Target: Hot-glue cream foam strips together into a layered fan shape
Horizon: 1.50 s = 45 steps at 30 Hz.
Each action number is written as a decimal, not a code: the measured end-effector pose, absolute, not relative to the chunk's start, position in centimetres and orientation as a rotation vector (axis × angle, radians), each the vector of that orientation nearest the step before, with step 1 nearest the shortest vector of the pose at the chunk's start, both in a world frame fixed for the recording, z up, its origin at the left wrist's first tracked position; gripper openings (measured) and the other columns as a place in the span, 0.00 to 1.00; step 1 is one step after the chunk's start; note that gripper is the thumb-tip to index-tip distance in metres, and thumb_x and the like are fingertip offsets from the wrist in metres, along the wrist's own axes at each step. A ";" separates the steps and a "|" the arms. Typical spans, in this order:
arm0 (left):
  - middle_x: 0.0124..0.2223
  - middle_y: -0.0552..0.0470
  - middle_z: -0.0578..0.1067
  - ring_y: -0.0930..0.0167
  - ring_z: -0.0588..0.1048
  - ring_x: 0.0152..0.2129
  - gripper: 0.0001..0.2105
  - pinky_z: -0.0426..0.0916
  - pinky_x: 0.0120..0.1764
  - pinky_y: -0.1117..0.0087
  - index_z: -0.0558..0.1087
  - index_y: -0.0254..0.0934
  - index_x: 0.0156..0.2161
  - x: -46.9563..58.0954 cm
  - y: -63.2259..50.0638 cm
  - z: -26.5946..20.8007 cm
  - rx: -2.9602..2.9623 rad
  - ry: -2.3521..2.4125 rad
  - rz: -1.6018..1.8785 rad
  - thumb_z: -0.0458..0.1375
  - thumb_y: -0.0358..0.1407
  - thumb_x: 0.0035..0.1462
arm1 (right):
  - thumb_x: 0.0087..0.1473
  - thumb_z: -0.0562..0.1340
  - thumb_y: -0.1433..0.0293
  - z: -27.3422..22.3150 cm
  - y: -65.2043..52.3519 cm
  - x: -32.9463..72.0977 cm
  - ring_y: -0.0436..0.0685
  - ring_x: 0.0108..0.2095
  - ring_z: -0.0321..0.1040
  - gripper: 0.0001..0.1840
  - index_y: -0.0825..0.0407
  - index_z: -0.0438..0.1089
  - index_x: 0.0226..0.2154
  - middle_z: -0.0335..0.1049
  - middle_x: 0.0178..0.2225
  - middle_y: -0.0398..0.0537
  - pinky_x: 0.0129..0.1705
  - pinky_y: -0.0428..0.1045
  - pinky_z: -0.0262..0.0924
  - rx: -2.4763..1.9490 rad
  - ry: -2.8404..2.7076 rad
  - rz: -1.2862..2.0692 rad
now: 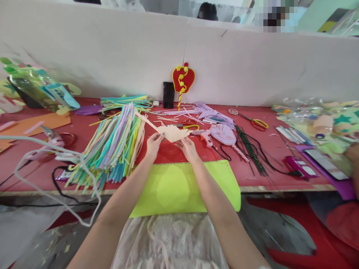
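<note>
A cream, fan-shaped pipe-cleaner piece (174, 133) is held up between my two hands, above the red tabletop. Its upper edge looks jagged, and a cream strip (148, 121) runs from its left side up toward the bundle of pastel pipe cleaners (112, 144). The fingers of my left hand (155, 145) pinch the left edge. At the lower right edge, the thumb and fingers of my right hand (187, 148) close on the piece. A yellow-green sheet (182, 186) lies under my forearms and hangs over the table's front edge.
Right of my hands are a pink glue gun (206, 137), a lilac pipe-cleaner fan (223, 134) and yellow-handled scissors (259, 124). Pliers (50, 136) and a white cable (84, 164) are left. A red fan ornament (183, 79) and black phone (168, 95) stand against the partition.
</note>
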State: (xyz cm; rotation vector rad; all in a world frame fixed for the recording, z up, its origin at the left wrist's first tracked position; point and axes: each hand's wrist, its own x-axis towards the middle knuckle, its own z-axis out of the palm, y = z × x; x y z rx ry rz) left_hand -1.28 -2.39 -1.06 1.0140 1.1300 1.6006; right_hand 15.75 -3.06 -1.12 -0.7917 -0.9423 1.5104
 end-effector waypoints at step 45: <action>0.52 0.40 0.73 0.61 0.74 0.49 0.27 0.70 0.50 0.57 0.68 0.36 0.51 -1.3 -1.9 -1.4 1.075 1.139 1.693 0.64 0.47 0.49 | 0.43 0.67 0.53 -1.9 -2.8 15.4 0.60 0.44 0.73 0.23 0.49 0.72 0.40 0.77 0.40 0.45 0.43 0.55 0.72 -0.803 -0.891 1.403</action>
